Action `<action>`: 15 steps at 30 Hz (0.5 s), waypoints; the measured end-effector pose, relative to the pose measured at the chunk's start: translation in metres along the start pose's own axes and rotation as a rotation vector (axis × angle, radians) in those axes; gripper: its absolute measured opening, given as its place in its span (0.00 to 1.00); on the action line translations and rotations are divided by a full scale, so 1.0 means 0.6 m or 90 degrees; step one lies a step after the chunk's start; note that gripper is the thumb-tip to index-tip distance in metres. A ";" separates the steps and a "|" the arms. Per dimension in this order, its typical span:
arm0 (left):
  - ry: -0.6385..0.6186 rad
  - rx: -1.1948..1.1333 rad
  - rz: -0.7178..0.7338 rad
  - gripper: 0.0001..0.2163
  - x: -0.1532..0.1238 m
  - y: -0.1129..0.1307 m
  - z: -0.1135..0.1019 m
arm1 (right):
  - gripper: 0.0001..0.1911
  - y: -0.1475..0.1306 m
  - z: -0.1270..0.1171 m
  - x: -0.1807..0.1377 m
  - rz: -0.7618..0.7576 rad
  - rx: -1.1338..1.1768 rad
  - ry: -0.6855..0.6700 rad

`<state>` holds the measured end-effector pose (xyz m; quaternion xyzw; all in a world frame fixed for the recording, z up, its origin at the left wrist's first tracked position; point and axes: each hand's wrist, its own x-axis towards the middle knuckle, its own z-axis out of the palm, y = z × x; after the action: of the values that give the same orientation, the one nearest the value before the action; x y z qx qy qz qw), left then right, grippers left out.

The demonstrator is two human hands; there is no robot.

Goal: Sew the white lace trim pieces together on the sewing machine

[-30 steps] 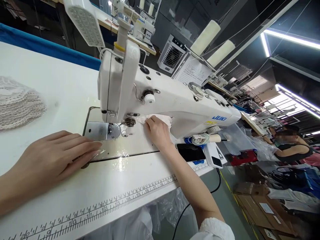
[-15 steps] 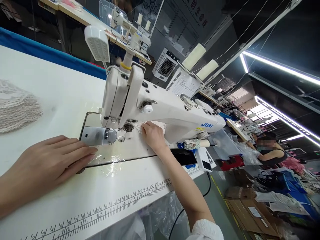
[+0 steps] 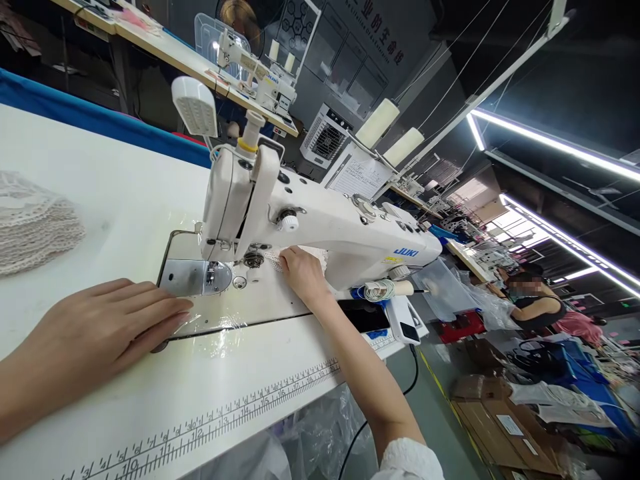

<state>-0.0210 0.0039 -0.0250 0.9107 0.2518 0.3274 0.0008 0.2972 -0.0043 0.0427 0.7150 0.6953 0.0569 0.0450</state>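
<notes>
A white sewing machine (image 3: 330, 217) stands over the worktable, its presser foot (image 3: 212, 275) above a shiny metal plate with no fabric under it. My left hand (image 3: 117, 323) lies flat, fingers stretched out, with the fingertips at the front left edge of the machine bed (image 3: 260, 305). Under the machine arm, my right hand (image 3: 304, 275) has its fingers bent down on white lace pieces (image 3: 320, 255). The fingertips are partly hidden, but they look closed on the lace. A stack of beige-white lace pieces (image 3: 37, 227) rests at the far left of the table.
A printed ruler (image 3: 225, 427) runs along the table's front edge. Beside the machine are a white device with a small screen (image 3: 403, 323) and a coiled cord (image 3: 379, 289). Thread cones (image 3: 377, 123) rise behind. A co-worker (image 3: 537, 303) and cardboard boxes (image 3: 500, 420) are at right.
The camera view has shifted slightly, so the background sits a little differently. Both hands stay in nearly the same places, the left by the plate and the right on the lace.
</notes>
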 end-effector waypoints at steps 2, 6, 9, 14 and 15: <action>-0.028 -0.013 -0.024 0.19 0.001 0.006 -0.005 | 0.16 0.002 -0.008 -0.003 0.005 0.024 0.006; -0.028 -0.019 -0.028 0.21 0.005 0.009 -0.013 | 0.13 -0.015 -0.040 -0.035 -0.011 0.081 0.002; -0.042 -0.024 -0.011 0.19 0.008 0.003 -0.017 | 0.09 -0.053 -0.064 -0.084 -0.103 0.166 -0.058; -0.119 -0.090 -0.142 0.16 0.017 0.021 -0.020 | 0.06 -0.137 -0.075 -0.170 -0.314 0.432 -0.163; -0.120 -0.092 -0.166 0.17 0.018 0.028 -0.020 | 0.06 -0.150 -0.072 -0.183 -0.339 0.427 -0.165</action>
<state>-0.0133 -0.0074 -0.0063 0.8945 0.3423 0.2552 0.1325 0.1993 -0.1119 0.0705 0.4877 0.8236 -0.2755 -0.0893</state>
